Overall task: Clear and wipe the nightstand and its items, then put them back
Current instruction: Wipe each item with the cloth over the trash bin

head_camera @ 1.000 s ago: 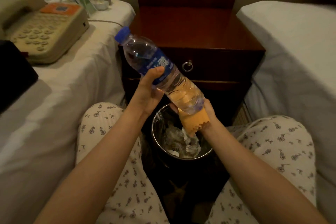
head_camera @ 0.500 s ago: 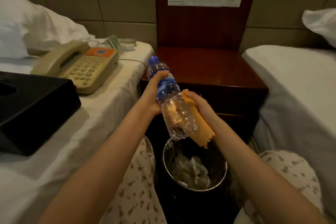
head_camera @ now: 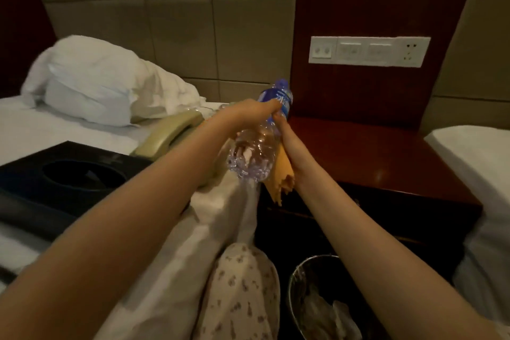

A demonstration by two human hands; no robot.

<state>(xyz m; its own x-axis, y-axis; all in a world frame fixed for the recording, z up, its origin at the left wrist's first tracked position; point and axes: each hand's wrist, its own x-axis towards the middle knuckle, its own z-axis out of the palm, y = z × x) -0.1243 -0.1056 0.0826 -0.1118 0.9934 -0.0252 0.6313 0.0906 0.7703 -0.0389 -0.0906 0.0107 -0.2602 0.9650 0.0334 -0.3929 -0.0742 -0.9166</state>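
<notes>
Dark red wood forms the nightstand (head_camera: 386,163), set between two white beds under a switch panel (head_camera: 369,51). Above its left front corner a bottle (head_camera: 256,152) is held in the air, tilted, with the cap pointing away and the base towards the camera. The label end is gripped by the left hand (head_camera: 248,113), fingers wrapped round it. A yellow cloth (head_camera: 281,174) is clamped in the right hand (head_camera: 289,141) and pressed against the bottle's side. A phone (head_camera: 168,132) and a black box (head_camera: 69,174) lie on the left bed. A bin (head_camera: 298,279) stands below.
</notes>
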